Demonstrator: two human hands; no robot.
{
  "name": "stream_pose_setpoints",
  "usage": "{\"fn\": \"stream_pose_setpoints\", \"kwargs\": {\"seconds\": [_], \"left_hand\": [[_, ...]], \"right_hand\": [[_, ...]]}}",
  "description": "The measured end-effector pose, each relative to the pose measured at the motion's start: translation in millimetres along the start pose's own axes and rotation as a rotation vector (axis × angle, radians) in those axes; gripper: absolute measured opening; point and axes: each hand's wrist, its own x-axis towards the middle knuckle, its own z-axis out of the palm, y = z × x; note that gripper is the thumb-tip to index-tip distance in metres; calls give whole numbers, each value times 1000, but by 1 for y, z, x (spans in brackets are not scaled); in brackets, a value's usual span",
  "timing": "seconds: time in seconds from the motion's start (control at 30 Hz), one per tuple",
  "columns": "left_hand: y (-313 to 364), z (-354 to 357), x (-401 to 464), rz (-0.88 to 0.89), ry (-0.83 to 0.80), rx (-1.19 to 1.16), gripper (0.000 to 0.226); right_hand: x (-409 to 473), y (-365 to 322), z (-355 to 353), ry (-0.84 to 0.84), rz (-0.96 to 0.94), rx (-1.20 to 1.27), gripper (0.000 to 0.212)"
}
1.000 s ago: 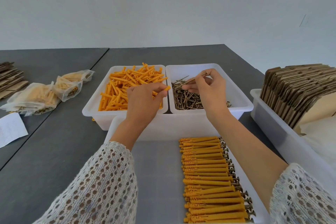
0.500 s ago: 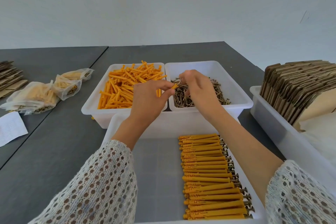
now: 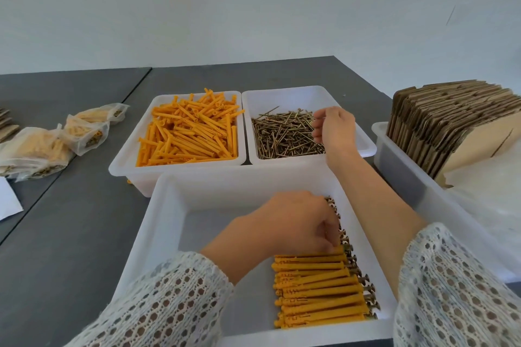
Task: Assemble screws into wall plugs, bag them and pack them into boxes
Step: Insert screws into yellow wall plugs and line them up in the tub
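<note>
My left hand is down in the near white tray, fingers curled over the far end of the row of assembled plugs, setting one in; I can't tell if I'm gripping it, knuckles hide it. My right hand hovers over the screw bin, fingers loosely curled, seemingly pinching one screw, though it's thin and hard to confirm. Loose orange wall plugs sit in the bin beside.

Risks: my left fingers could nudge the neat row, so plugs skew or roll into the bare half of the tray. Screws sit only part-way in, heads sticking out right, so a knock could back one out. The screws are tangled, so the right hand may lift two or snag and spill some onto the surface. Sharp tips could prick.
</note>
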Motion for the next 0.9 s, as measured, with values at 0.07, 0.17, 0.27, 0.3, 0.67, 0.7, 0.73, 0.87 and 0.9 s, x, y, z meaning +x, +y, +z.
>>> {"fn": "stream_pose_setpoints", "kwargs": {"seconds": [0.07,0.17,0.27,0.3,0.67,0.7,0.73,0.87,0.9], "left_hand": [[0,2,0,0,-12,-11,11],[-3,-4,0,-23,63,-40,13],[-18,-21,0,-72,335,-76,15],[-25,-28,-2,-84,474,-108,16],[-126,-51,-30,-840,321,136,46],[-127,-53,-29,-813,298,122,44],[-128,-54,-28,-796,286,107,43],[-130,-56,-26,-777,276,90,39],[-130,-55,-26,-777,286,82,38]], "right_hand": [[0,0,1,-1,-5,0,32],[2,1,1,11,-25,-14,32],[6,9,4,2,-134,-186,30],[7,12,6,-45,-198,-342,27],[5,13,20,-698,-153,-1363,32],[4,13,20,-702,-145,-1361,31],[3,14,20,-700,-144,-1350,30],[3,17,19,-621,-222,-1276,28],[2,19,18,-590,-260,-1250,27]]}}
